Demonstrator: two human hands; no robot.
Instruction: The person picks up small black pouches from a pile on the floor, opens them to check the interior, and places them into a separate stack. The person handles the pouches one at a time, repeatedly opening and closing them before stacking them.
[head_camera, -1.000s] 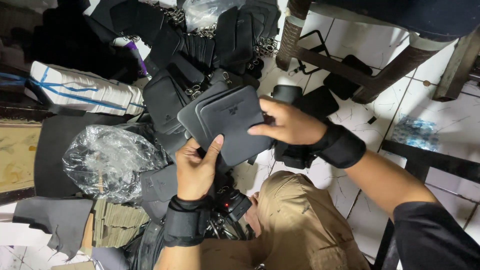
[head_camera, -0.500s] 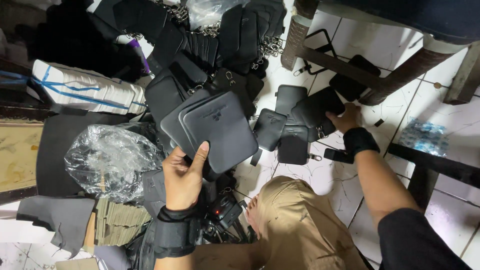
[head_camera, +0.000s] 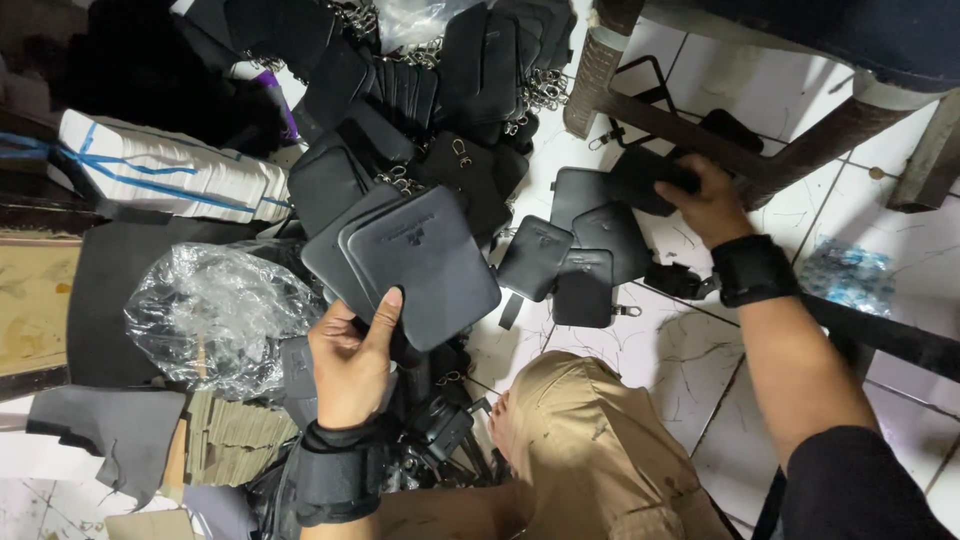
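Fanned stack of flat black leather pouches with rounded corners (head_camera: 415, 265), held up over the clutter, lower edge pinched in the left hand (head_camera: 352, 360), thumb laid across the front pouch, fingers closed behind. Well apart to the right, right hand (head_camera: 712, 205) stretched out across the floor, fingers curled over the end of another black leather pouch (head_camera: 645, 180) lying at the foot of a wooden chair leg (head_camera: 600, 65). Between the two hands, three small black pouches (head_camera: 570, 255) lying flat and overlapping on the white tiled floor (head_camera: 690, 340). Black wrist wraps on both forearms. Behind the stack, a heap of black pouches with metal swivel clips (head_camera: 440, 90). To the left, a crumpled clear plastic bag (head_camera: 215, 315), a white bundle tied with blue string (head_camera: 165, 170) and a sheet of grey cut material (head_camera: 110, 430). Tan trouser knee (head_camera: 600, 450) in the foreground.
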